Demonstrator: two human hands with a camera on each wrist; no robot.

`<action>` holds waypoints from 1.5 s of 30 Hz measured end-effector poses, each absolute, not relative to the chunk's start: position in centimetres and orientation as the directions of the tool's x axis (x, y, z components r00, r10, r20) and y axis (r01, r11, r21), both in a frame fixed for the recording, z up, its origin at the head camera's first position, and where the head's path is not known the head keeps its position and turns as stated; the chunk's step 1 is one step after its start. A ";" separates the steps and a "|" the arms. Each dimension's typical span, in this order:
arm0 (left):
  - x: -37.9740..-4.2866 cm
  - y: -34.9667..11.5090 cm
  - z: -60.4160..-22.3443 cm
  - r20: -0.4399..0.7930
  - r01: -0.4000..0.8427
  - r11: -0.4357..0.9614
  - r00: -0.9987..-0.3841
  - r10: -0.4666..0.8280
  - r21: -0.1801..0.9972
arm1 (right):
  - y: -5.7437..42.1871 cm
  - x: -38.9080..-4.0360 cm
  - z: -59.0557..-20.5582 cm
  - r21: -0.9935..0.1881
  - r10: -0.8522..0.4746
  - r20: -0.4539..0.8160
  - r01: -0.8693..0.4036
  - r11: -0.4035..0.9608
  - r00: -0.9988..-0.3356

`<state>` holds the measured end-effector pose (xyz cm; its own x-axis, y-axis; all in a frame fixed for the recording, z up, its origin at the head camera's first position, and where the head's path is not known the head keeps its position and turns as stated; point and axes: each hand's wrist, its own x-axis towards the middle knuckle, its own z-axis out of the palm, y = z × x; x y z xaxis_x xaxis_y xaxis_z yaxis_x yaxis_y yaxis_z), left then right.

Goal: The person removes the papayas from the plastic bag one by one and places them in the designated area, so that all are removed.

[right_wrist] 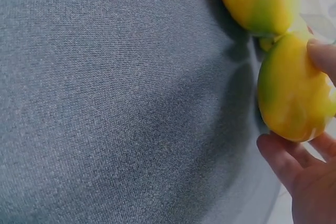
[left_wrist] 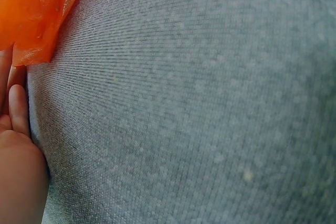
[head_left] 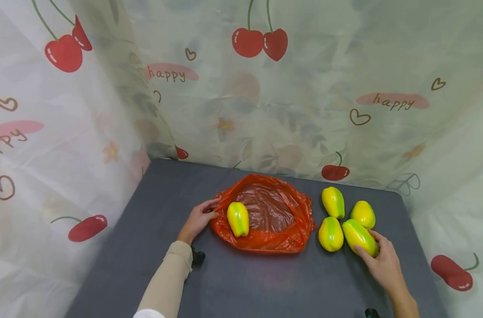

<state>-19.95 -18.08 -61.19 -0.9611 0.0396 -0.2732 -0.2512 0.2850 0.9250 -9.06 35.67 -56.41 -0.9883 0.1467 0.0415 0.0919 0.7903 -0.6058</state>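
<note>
Head view: your right hand (head_left: 382,258) grips a yellow-green papaya (head_left: 358,236) beside three other papayas (head_left: 330,235), three o'clock from the red plastic bag (head_left: 271,245); your left hand (head_left: 196,221) touches its nine-o'clock rim near a fifth papaya (head_left: 238,219), pinching or not I cannot tell; cherry-print curtain (head_left: 305,66) reads "happy" at eleven and two

Yellow fruits (head_left: 331,234) show green streaks. The bag (head_left: 261,246) is orange-red, the tabletop (head_left: 265,287) grey. Red cherries (head_left: 247,43) dot the pale curtain (head_left: 313,48).

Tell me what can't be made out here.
Head view: the lower end of the black object, cut off by the bottom edge.
Left wrist view: part of the left hand, hidden by the bag and left edge.
Right wrist view: most of the rear fruit, hidden by nearer fruits.
</note>
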 end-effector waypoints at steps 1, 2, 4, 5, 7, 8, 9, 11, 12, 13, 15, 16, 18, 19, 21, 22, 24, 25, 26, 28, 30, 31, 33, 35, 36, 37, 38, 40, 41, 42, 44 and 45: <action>-20.0 -18.1 -61.2 -0.274 -0.252 0.283 -0.961 0.040 0.925 | 35.7 -9.1 -56.5 -0.606 0.148 0.035 0.096 0.790 -0.988; -20.0 -18.0 -61.2 -0.273 -0.251 0.283 -0.961 0.039 0.926 | 35.7 -9.1 -56.5 -0.607 0.151 0.025 0.105 0.788 -0.988; -20.1 -18.0 -61.1 -0.271 -0.250 0.282 -0.962 0.036 0.926 | 35.7 -9.2 -56.6 -0.604 0.152 0.010 0.115 0.789 -0.988; -20.1 -18.0 -61.1 -0.270 -0.250 0.282 -0.962 0.034 0.926 | 35.8 -9.2 -56.6 -0.603 0.150 0.006 0.117 0.789 -0.989; -20.1 -17.9 -60.9 -0.269 -0.250 0.284 -0.963 0.031 0.926 | 35.8 -9.3 -56.6 -0.603 0.153 -0.001 0.122 0.789 -0.988; -20.1 -17.9 -60.9 -0.269 -0.250 0.287 -0.963 0.030 0.925 | 35.8 -9.3 -56.7 -0.602 0.154 -0.005 0.126 0.789 -0.988; -20.1 -17.8 -60.8 -0.270 -0.251 0.286 -0.962 0.029 0.925 | 35.8 -9.3 -56.7 -0.600 0.158 -0.010 0.132 0.789 -0.987; -20.1 -17.7 -60.7 -0.271 -0.251 0.287 -0.962 0.030 0.924 | 35.8 -9.3 -56.8 -0.598 0.166 -0.023 0.146 0.788 -0.986; -20.1 -17.7 -60.6 -0.271 -0.251 0.287 -0.962 0.030 0.924 | 35.8 -9.3 -56.8 -0.598 0.169 -0.029 0.153 0.787 -0.985; -20.1 -17.6 -60.6 -0.271 -0.251 0.287 -0.962 0.029 0.924 | 35.9 -9.3 -56.8 -0.597 0.171 -0.035 0.158 0.787 -0.985; -20.1 -17.6 -60.6 -0.268 -0.249 0.290 -0.963 0.028 0.924 | 35.9 -9.3 -56.9 -0.596 0.175 -0.045 0.167 0.786 -0.984; -20.1 -17.6 -60.6 -0.268 -0.248 0.293 -0.963 0.027 0.923 | 35.9 -9.3 -56.9 -0.596 0.175 -0.051 0.171 0.785 -0.983; -20.1 -17.6 -60.6 -0.266 -0.247 0.298 -0.964 0.025 0.922 | 35.9 -9.3 -57.0 -0.595 0.176 -0.063 0.178 0.784 -0.982; -20.1 -17.6 -60.6 -0.265 -0.246 0.300 -0.964 0.024 0.922 | 35.9 -9.3 -57.0 -0.595 0.176 -0.068 0.182 0.783 -0.982; -20.1 -17.6 -60.6 -0.264 -0.245 0.302 -0.964 0.022 0.921 | 35.9 -9.3 -57.0 -0.594 0.178 -0.081 0.191 0.782 -0.981; -20.1 -17.6 -60.6 -0.264 -0.246 0.300 -0.964 0.022 0.922 | 35.9 -9.3 -57.1 -0.594 0.178 -0.089 0.196 0.781 -0.980; -20.0 -17.7 -60.6 -0.266 -0.247 0.299 -0.964 0.022 0.922 | 35.9 -9.3 -57.1 -0.593 0.180 -0.102 0.205 0.779 -0.978; -20.0 -17.7 -60.6 -0.268 -0.250 0.298 -0.963 0.022 0.921 | 35.9 -9.3 -57.1 -0.594 0.179 -0.105 0.206 0.778 -0.978; -20.0 -17.7 -60.6 -0.270 -0.252 0.297 -0.963 0.021 0.921 | 35.9 -9.3 -57.2 -0.592 0.179 -0.108 0.208 0.778 -0.978; -20.0 -17.7 -60.7 -0.272 -0.255 0.292 -0.962 0.021 0.922 | 35.8 -9.3 -57.2 -0.593 0.176 -0.109 0.206 0.778 -0.978; -20.0 -17.7 -60.7 -0.270 -0.252 0.293 -0.962 0.023 0.922 | 35.8 -9.4 -57.3 -0.596 0.171 -0.105 0.199 0.778 -0.980; -20.0 -17.7 -60.7 -0.266 -0.248 0.294 -0.964 0.024 0.923 | 35.8 -9.4 -57.3 -0.599 0.164 -0.100 0.191 0.778 -0.981; -20.0 -17.8 -60.8 -0.268 -0.249 0.293 -0.963 0.023 0.923 | 35.8 -9.4 -57.3 -0.606 0.151 -0.092 0.175 0.776 -0.984; -20.0 -17.8 -60.9 -0.270 -0.251 0.296 -0.963 0.023 0.921 | 35.8 -9.5 -57.2 -0.614 0.137 -0.078 0.155 0.774 -0.988; -20.0 -17.8 -60.9 -0.270 -0.251 0.298 -0.963 0.023 0.921 | 35.8 -9.5 -57.2 -0.619 0.128 -0.068 0.143 0.772 -0.989; -20.0 -17.8 -60.9 -0.276 -0.257 0.297 -0.961 0.020 0.919 | 35.7 -9.5 -57.1 -0.624 0.123 -0.059 0.132 0.770 -0.991; -20.0 -17.9 -61.0 -0.281 -0.263 0.295 -0.960 0.018 0.918 | 35.7 -9.6 -57.1 -0.623 0.124 -0.055 0.131 0.771 -0.991; -20.0 -17.9 -61.0 -0.283 -0.265 0.296 -0.959 0.018 0.918 | 35.5 -9.8 -56.8 -0.619 0.128 -0.048 0.130 0.774 -0.991; -20.0 -17.9 -61.0 -0.284 -0.267 0.294 -0.959 0.017 0.918 | 35.4 -9.8 -56.6 -0.618 0.132 -0.048 0.134 0.775 -0.990; -20.0 -17.9 -61.0 -0.286 -0.268 0.293 -0.958 0.017 0.918 | 35.3 -9.9 -56.4 -0.612 0.138 -0.051 0.140 0.778 -0.989; -20.0 -17.9 -61.0 -0.289 -0.271 0.291 -0.957 0.019 0.918 | 35.0 -10.0 -55.9 -0.599 0.147 -0.057 0.152 0.786 -0.987; -20.0 -18.0 -61.0 -0.289 -0.271 0.291 -0.957 0.020 0.917 | 34.8 -10.0 -55.6 -0.596 0.147 -0.054 0.150 0.789 -0.988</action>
<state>-20.02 -17.95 -61.01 -0.9570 0.0196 -0.2894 -0.2714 0.2912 0.9174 -10.05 34.85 -55.63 -0.9877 0.1465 -0.0539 0.1495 0.7890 -0.5959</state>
